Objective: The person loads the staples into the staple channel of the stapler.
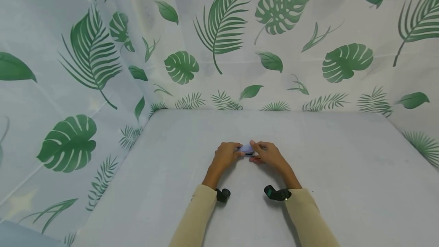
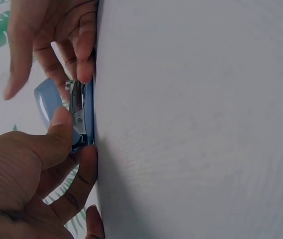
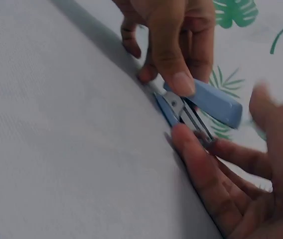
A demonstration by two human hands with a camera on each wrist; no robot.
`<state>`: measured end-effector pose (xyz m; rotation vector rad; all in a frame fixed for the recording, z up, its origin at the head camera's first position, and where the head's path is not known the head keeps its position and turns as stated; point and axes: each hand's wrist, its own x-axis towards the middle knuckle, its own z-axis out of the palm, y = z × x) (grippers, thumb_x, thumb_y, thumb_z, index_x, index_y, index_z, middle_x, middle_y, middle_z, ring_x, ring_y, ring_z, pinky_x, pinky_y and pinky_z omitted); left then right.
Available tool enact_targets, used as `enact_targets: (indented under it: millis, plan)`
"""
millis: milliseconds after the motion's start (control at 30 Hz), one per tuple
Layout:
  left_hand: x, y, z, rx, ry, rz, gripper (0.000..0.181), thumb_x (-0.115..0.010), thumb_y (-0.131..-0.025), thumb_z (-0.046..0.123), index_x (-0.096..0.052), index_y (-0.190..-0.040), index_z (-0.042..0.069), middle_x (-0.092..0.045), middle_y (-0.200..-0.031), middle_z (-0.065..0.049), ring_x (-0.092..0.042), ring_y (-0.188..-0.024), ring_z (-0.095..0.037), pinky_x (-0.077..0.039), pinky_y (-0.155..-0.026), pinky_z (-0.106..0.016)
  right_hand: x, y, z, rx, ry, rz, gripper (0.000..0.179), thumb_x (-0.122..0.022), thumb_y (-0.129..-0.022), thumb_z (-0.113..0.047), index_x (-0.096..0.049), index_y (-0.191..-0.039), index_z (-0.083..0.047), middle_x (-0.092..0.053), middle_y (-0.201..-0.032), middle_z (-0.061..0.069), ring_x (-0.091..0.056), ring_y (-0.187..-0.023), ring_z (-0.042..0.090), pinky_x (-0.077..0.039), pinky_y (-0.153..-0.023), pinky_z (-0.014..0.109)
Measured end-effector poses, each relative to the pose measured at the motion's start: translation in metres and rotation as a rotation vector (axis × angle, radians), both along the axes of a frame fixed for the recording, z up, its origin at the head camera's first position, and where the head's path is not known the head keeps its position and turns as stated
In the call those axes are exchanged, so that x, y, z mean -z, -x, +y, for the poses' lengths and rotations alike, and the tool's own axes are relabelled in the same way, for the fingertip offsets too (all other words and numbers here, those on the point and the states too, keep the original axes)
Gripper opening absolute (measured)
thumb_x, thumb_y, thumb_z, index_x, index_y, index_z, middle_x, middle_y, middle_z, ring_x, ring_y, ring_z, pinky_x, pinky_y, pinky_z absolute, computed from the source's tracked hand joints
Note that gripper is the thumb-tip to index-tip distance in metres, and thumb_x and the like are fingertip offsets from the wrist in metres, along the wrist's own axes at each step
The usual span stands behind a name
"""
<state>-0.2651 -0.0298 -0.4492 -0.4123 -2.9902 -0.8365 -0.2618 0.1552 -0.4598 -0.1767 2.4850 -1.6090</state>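
Observation:
A small blue stapler [image 1: 245, 148] lies on the white table between the two hands, its top cover [image 3: 216, 105] swung up from the metal staple channel [image 3: 195, 119]. My left hand [image 1: 225, 154] grips the hinge end, the thumb pressing the side near the pivot and other fingers at the back. At the front end, fingers of my right hand [image 1: 270, 154] touch the base and the tip of the channel. The right thumb [image 3: 264, 107] stands raised, apart from the cover and blurred. Whether staples lie in the channel cannot be made out.
The white table [image 1: 178, 186] spreads around both hands. Behind it and to the left hang white curtains [image 1: 236, 71] with green leaf prints. Black wrist cameras sit on both wrists, next to beige sleeves [image 1: 197, 216].

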Motion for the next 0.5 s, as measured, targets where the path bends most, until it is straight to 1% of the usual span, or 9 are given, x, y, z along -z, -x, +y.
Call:
enact_targets:
  millis: [67, 167, 233, 367, 433, 500]
  plan:
    - [0.0028, 0.0012, -0.0003, -0.002, -0.009, -0.002, 0.034, -0.070, -0.088, 0.034, -0.072, -0.118, 0.017, -0.071, -0.120, -0.003, -0.065, -0.113, -0.024, -0.053, -0.082, -0.045, 0.0014, 0.0008, -0.0017, 0.042, 0.043, -0.025, 0.056, -0.050, -0.101, -0.043, -0.058, -0.124, 0.007, -0.074, -0.090, 0.018, -0.073, -0.070, 0.015, -0.055, -0.065, 0.022]
    - [0.0053, 0.0022, -0.0002, -0.001, -0.029, -0.006, 0.033, -0.069, -0.089, 0.032, -0.072, -0.118, 0.016, -0.071, -0.119, -0.003, -0.066, -0.113, -0.023, -0.053, -0.084, -0.043, 0.0041, 0.0021, -0.0028, 0.091, 0.065, -0.027, 0.047, -0.050, -0.103, -0.035, -0.059, -0.122, 0.007, -0.072, -0.095, 0.018, -0.073, -0.068, 0.013, -0.055, -0.062, 0.021]
    - [0.0058, 0.0021, -0.0003, -0.002, -0.037, -0.013, 0.033, -0.069, -0.089, 0.032, -0.072, -0.118, 0.015, -0.071, -0.119, -0.003, -0.066, -0.113, -0.023, -0.053, -0.084, -0.043, 0.0052, 0.0026, -0.0043, 0.122, 0.058, -0.030, 0.049, -0.051, -0.102, -0.037, -0.060, -0.121, 0.006, -0.072, -0.095, 0.019, -0.072, -0.066, 0.012, -0.055, -0.060, 0.020]
    - [0.0044, 0.0016, -0.0015, -0.011, -0.056, -0.021, 0.032, -0.070, -0.089, 0.030, -0.072, -0.117, 0.014, -0.072, -0.118, -0.004, -0.066, -0.113, -0.023, -0.053, -0.085, -0.044, 0.0054, 0.0038, -0.0078, 0.126, 0.036, -0.041, 0.062, -0.055, -0.096, -0.052, -0.060, -0.123, 0.003, -0.073, -0.092, 0.016, -0.072, -0.066, 0.011, -0.055, -0.061, 0.020]
    - [0.0033, 0.0017, -0.0021, -0.017, -0.064, -0.020, 0.033, -0.071, -0.089, 0.030, -0.072, -0.117, 0.014, -0.071, -0.118, -0.004, -0.065, -0.114, -0.023, -0.053, -0.087, -0.044, 0.0045, 0.0045, -0.0093, 0.130, 0.036, -0.042, 0.062, -0.057, -0.094, -0.053, -0.061, -0.123, 0.002, -0.073, -0.091, 0.015, -0.072, -0.066, 0.011, -0.055, -0.061, 0.021]
    - [0.0019, 0.0019, -0.0027, -0.024, -0.070, -0.015, 0.034, -0.071, -0.088, 0.031, -0.072, -0.117, 0.014, -0.071, -0.119, -0.004, -0.065, -0.115, -0.023, -0.052, -0.088, -0.045, 0.0031, 0.0054, -0.0101, 0.126, 0.046, -0.040, 0.058, -0.059, -0.095, -0.049, -0.062, -0.122, 0.002, -0.073, -0.094, 0.015, -0.072, -0.067, 0.011, -0.055, -0.062, 0.021]
